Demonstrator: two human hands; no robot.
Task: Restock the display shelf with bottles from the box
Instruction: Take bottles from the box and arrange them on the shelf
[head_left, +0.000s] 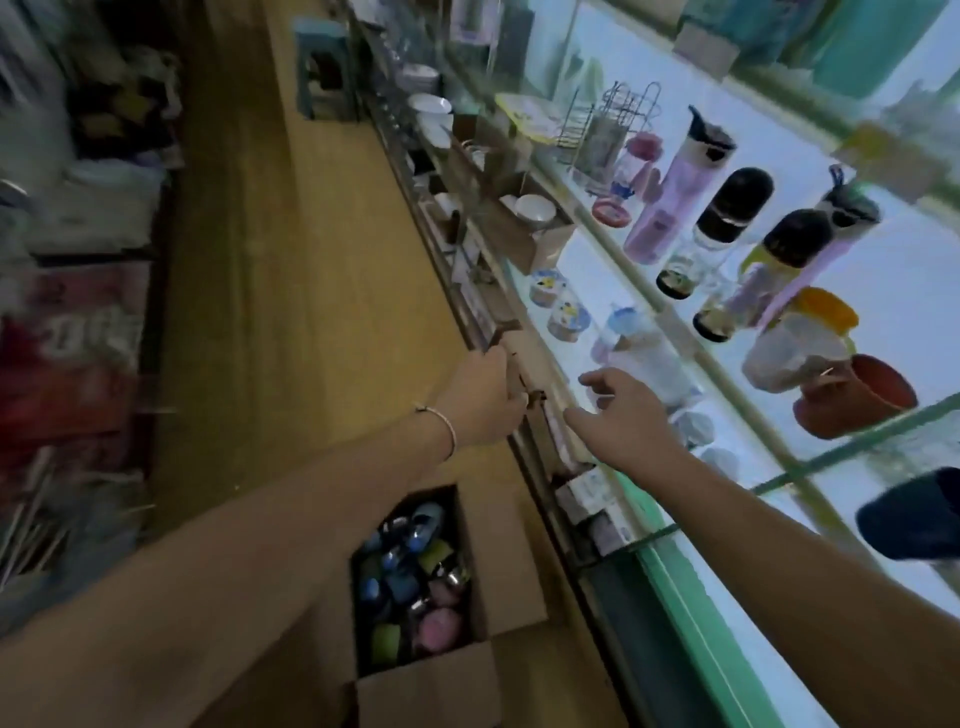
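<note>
Head view, asks the first: where are the bottles (410, 561)?

The second: Most lie heaped in the open cardboard box (498, 561) on the floor at 6 o'clock, with blue, pink and green caps showing. The frame's lower edge cuts off the box's near end, and the left forearm crosses its 9 o'clock side. Others stand on the glass display shelf (852, 446), which runs from 12 to 4 o'clock. Among them are a pink bottle (665, 208) and a black-capped bottle (722, 218) at 2 o'clock.

The first: And the person's hands?

The second: The left hand (483, 400), with a thin bracelet (448, 434) on its wrist, grips the wooden rail (535, 358) along the shelf's front near the centre. Its fingers curl round the rail and the tips are hidden behind it. The right hand (623, 415) reaches over the rail at 3 o'clock of the left one, fingers spread and holding nothing.

The first: Does it touch anything?

The second: That cannot be told. A pale bottle (644, 358) with a bluish top lies just past its fingertips, too blurred to judge contact.

The first: What else is unclear?

The second: A dark rounded thing (909, 519) at 4 o'clock is cut by the right edge. The goods along the aisle at 9 o'clock are smeared beyond naming.
</note>
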